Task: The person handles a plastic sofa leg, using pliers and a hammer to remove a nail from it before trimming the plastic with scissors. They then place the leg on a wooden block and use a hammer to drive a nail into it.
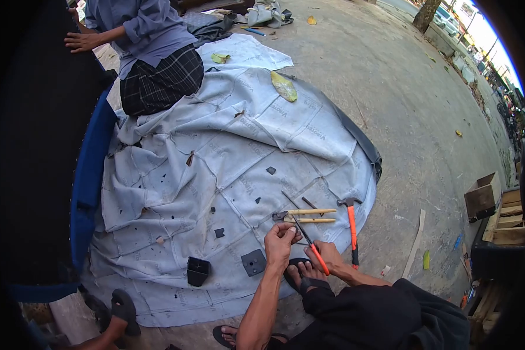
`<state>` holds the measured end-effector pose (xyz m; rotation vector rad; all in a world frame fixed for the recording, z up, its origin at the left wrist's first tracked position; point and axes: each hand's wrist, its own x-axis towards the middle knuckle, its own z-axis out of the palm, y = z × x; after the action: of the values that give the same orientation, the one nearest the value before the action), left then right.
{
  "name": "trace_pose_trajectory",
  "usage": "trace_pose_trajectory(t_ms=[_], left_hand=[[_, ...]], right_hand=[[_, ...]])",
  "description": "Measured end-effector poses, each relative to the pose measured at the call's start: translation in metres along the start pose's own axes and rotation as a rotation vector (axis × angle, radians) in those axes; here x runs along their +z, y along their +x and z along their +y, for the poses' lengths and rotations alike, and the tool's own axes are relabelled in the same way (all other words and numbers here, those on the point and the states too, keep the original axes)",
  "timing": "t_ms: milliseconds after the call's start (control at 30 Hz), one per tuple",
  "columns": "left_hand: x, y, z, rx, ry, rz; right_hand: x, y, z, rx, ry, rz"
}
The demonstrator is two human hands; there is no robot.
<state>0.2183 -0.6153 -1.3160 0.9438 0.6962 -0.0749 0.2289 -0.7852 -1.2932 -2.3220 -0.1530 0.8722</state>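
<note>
My left hand (pixel 281 240) is closed in a pinch at its fingertips; what it holds is too small to name. Close on its right, my right hand (pixel 325 256) is wrapped round the orange handle of a thin dark tool (pixel 312 240), whose shaft points up and left past my left fingertips. Just beyond my hands, pincers with yellow handles (pixel 316 213) lie on the grey-white sheet. A hammer with an orange handle (pixel 352 228) lies to their right. A flat black square plate (pixel 253 262) rests left of my left forearm, with a black square cup (pixel 198 271) farther left.
A co-worker (pixel 151 52) sits at the upper left, one hand on a large black panel with a blue edge (pixel 93 169). Another person's sandaled foot (pixel 124 312) is at the lower left. Wooden crates (pixel 509 219) stand at the right. Leaves and black scraps dot the sheet (pixel 175 204).
</note>
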Motion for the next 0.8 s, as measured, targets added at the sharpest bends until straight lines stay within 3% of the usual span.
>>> trace_pose_trajectory(t_ms=[167,233,333,433,500,533,567,633,700,800], left_hand=[[-0.011,-0.011,-0.012,0.025,0.022,0.087],[-0.019,-0.011,-0.012,0.063,0.058,0.121],[-0.034,-0.010,-0.004,0.097,0.106,0.173],[-0.045,-0.008,0.008,0.117,0.101,0.194],[-0.052,-0.008,0.020,0.126,0.083,0.197],[-0.055,-0.011,0.025,0.129,0.061,0.198],[-0.055,-0.014,0.031,0.133,0.017,0.217],[-0.057,-0.017,0.040,0.129,0.018,0.235],[-0.058,-0.022,0.045,0.118,0.020,0.256],[-0.056,-0.031,0.047,0.114,-0.038,0.268]], right_hand=[[0.007,-0.011,0.028,-0.012,-0.096,0.003],[-0.003,-0.019,0.044,-0.027,-0.395,0.153],[-0.023,-0.031,0.074,-0.046,-0.561,0.228],[-0.030,-0.016,0.125,-0.110,-0.648,0.228],[-0.042,-0.004,0.118,-0.186,-0.753,0.160],[-0.056,0.001,0.107,-0.258,-0.860,0.089],[-0.073,0.009,0.054,-0.183,-0.813,-0.011],[-0.074,0.048,-0.009,-0.286,-0.645,0.202],[-0.066,0.099,-0.070,-0.352,-0.431,0.178],[-0.015,0.208,-0.102,-0.435,-0.226,0.394]])
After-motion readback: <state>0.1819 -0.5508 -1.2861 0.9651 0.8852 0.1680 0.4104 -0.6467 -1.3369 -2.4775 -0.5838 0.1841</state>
